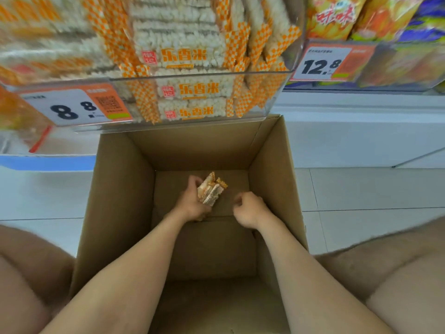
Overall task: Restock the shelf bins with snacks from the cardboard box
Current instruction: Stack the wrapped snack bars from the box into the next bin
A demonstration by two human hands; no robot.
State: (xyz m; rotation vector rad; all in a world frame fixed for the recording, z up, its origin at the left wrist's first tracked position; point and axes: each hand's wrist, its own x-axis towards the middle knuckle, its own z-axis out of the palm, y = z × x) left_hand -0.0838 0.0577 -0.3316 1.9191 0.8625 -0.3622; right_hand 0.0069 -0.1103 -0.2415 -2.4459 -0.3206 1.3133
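An open cardboard box (120,201) stands on the floor below the shelf. Deep inside it my left hand (192,203) grips a small bunch of rice-cracker snack packs (212,190), white with orange checkered ends. My right hand (248,208) is beside them, a little to the right, fingers curled and holding nothing. The rest of the box bottom shows bare cardboard. Above the box, a clear shelf bin (197,75) is packed with several of the same rice-cracker packs.
A price tag reading 8.8 (72,107) hangs on the bin's front left, a 12.8 tag (322,61) on the neighbouring bin with yellow and purple snack bags (361,18). White tiled floor surrounds the box. My knees flank it at both lower corners.
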